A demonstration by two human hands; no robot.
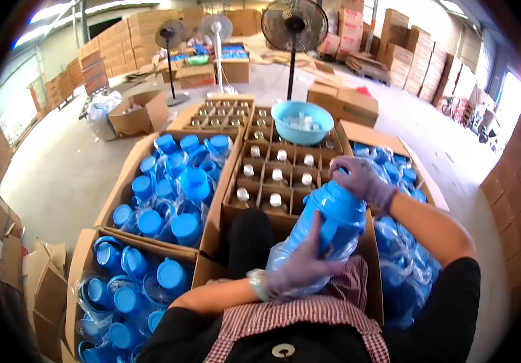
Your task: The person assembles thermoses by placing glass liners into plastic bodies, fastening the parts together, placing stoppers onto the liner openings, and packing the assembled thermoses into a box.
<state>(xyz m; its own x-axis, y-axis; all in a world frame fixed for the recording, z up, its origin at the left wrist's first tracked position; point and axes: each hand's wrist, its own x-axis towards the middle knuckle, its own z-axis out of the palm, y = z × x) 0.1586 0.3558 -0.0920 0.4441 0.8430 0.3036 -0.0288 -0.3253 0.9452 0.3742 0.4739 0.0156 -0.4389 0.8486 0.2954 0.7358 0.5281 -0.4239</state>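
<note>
A large blue bottle-shaped container (334, 209), partly in clear plastic, leans across my lap. My gloved left hand (303, 263) lies against its lower side with thumb and fingers spread around it. At its top, my gloved right hand (360, 178) has its fingers curled over the blue cap; what lies under the fingertips is hidden. Just beyond is a divided carton (236, 160) with white-capped clear bottles (277, 176) standing in its cells. A light-blue basin (302, 122) of small clear pieces rests on the carton's far part.
Cartons of blue lidded containers in plastic (150, 222) stand at my left, and more blue containers (396, 266) at my right. Beyond are standing fans (294, 25), an open box (139, 114), and stacked cartons (395, 51). Torn cardboard (47, 284) lies at the lower left.
</note>
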